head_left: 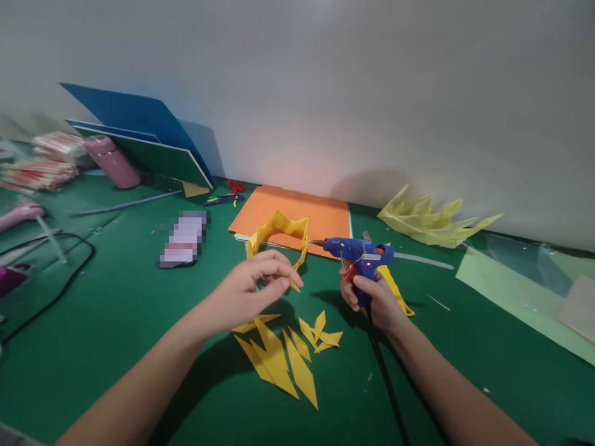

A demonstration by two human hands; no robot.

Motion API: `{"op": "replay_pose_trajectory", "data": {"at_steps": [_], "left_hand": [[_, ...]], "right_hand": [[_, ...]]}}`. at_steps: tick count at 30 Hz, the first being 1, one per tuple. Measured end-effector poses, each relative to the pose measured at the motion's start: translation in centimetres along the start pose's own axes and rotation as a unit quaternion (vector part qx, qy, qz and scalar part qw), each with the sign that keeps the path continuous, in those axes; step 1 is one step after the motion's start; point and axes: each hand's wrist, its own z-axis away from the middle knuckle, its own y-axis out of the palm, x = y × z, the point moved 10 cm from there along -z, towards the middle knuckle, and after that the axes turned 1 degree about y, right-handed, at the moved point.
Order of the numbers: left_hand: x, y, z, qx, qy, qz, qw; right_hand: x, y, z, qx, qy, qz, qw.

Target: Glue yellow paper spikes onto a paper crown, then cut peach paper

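Note:
My right hand (374, 294) grips a blue hot glue gun (357, 251), its red trigger under my finger and a clear glue stick (425, 260) poking from the back. The nozzle points left, close to a yellow folded-paper ring (279, 229) with zigzag edges. Held closed around that ring's near side is my left hand (260, 288); a small yellow tip shows below its fingers. Below both hands, loose yellow folded-paper pieces (276, 356) lie on the green table, with several smaller ones (320, 334) beside them. A flat yellow loop (395, 291) is partly behind my right hand.
Orange paper sheets (288, 207) lie at the back, a spiky pale-yellow paper piece (432, 220) to their right. Left are a blurred phone (186, 238), a pink bottle (114, 164) and leaning boards (149, 148). The gun's black cord (385, 378) runs toward me. Light green paper (515, 297) sits right.

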Motion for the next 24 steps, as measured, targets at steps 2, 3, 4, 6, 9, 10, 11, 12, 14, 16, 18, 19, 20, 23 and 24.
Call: {"op": "replay_pose_trajectory", "data": {"at_steps": [2,3,4,6,9,10,11,12,14,16,18,19,20,23,24], "left_hand": [[0.9,-0.7,0.0,-0.035,-0.039,0.03,0.998],[1.4,-1.0,0.0,-0.052,-0.061,0.041,0.996],[1.9,-1.2,0.1,-0.066,-0.079,0.05,0.993],[2.3,-1.5,0.1,-0.085,-0.096,0.064,0.99],[2.4,-1.8,0.0,-0.109,-0.093,0.095,0.985],[2.4,-1.9,0.0,-0.117,-0.093,0.104,0.983],[2.5,-2.0,0.0,-0.126,-0.093,0.107,0.982],[2.6,-2.2,0.0,-0.135,-0.094,0.104,0.981],[2.7,-2.6,0.2,-0.151,-0.098,0.08,0.98],[2.7,-3.2,0.4,-0.171,-0.096,0.034,0.98],[2.4,-3.8,0.6,-0.188,-0.088,-0.028,0.978],[2.2,-4.0,0.7,-0.193,-0.081,-0.057,0.976],[2.1,-4.0,0.7,-0.194,-0.075,-0.08,0.975],[2.2,-3.9,0.6,-0.192,-0.066,-0.079,0.976],[2.4,-3.8,0.6,-0.192,-0.067,-0.064,0.977]], "right_hand": [[0.2,0.1,0.1,-0.004,-0.006,0.004,1.0],[0.2,0.1,0.1,-0.007,-0.009,0.008,1.0],[0.3,0.1,0.2,-0.011,-0.01,0.011,1.0],[0.3,0.1,0.3,-0.016,-0.01,0.019,1.0],[0.3,0.0,0.4,-0.021,-0.01,0.032,0.999],[0.2,0.0,0.5,-0.022,-0.012,0.038,0.999],[0.3,0.0,0.6,-0.022,-0.015,0.046,0.999],[0.3,0.0,0.6,-0.021,-0.019,0.055,0.998],[0.4,0.1,0.8,-0.013,-0.025,0.079,0.996],[0.3,0.3,0.9,-0.002,-0.025,0.109,0.994],[0.1,0.4,1.1,0.005,-0.015,0.138,0.99],[-0.1,0.5,1.2,0.008,-0.009,0.149,0.989],[-0.3,0.5,1.3,0.01,-0.001,0.158,0.987],[-0.8,0.6,1.5,0.012,0.023,0.169,0.985],[-0.8,0.6,1.5,0.009,0.029,0.17,0.985]]}}
